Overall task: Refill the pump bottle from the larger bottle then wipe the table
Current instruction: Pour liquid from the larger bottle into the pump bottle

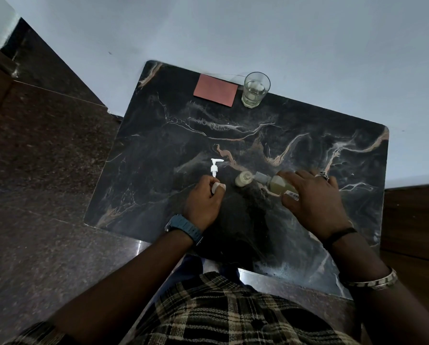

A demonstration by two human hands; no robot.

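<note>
Checked shirt fills the near edge of view, both forearms reaching out over the worktop [333, 135], a dark marbled slab with pale veins.

Left hand [203, 200], watch at the wrist, grasps a small pale cap [217, 187] between curled fingers, resting on the slab. White pump head [215, 166] stands just beyond those fingers, apart from its bottle.

Right hand [313, 195], ring and wristbands on, is wrapped round the larger bottle [280, 186], tipped on its side with neck pointing left. Its mouth meets the open top of the pump bottle [243, 179], which stands upright between the two hands. Yellowish liquid shows in the larger bottle.

Step in hand, by my reading: the pour itself. Flow not discernible. Next move calls for a steady tilt, neck kept over the small opening, then righting the larger bottle and refitting the pump.

Far side of the slab: reddish cloth [215, 90] lying flat, likely for the wipe; glass [255, 89] part-filled with clear liquid just right of it.

Room: pale wall behind, dark speckled stone floor to the left.
</note>
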